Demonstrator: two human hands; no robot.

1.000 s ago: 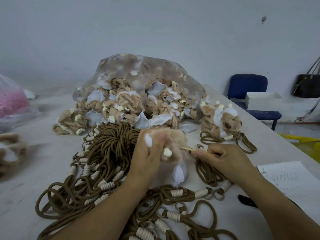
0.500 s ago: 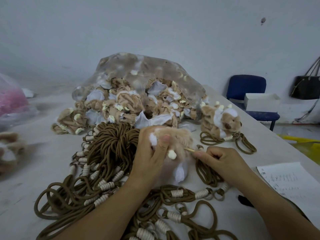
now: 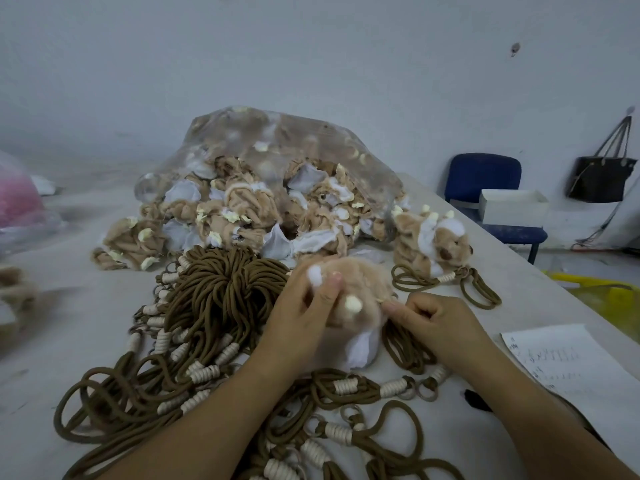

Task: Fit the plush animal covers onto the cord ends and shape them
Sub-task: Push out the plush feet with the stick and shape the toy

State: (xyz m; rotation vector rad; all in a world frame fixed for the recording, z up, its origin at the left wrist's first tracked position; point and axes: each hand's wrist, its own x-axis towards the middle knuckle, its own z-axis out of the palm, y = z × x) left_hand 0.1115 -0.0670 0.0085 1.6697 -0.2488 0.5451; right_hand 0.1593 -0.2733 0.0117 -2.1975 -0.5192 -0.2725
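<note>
My left hand [image 3: 304, 306] grips a tan plush animal cover [image 3: 363, 289] with white and cream tufts, held above the table's middle. My right hand [image 3: 436, 323] pinches a thin stick [image 3: 381, 300] whose tip goes into the cover's right side. White lining [image 3: 360, 348] hangs below the cover. A heap of brown cords [image 3: 221, 299] with cream wrapped ends lies left of and under my hands. One finished plush animal [image 3: 436, 240] on its cord sits at the right rear.
A clear bag [image 3: 277, 140] spills several unfitted plush covers [image 3: 225, 216] behind the cords. A sheet of paper [image 3: 571, 362] lies at the right table edge. A blue chair [image 3: 485, 181] with a white box and a dark handbag [image 3: 602, 174] stand beyond.
My right hand has moved left and pushed the stick further into the cover, so less of it shows. My left hand has kept its grip and turned the cover slightly.
</note>
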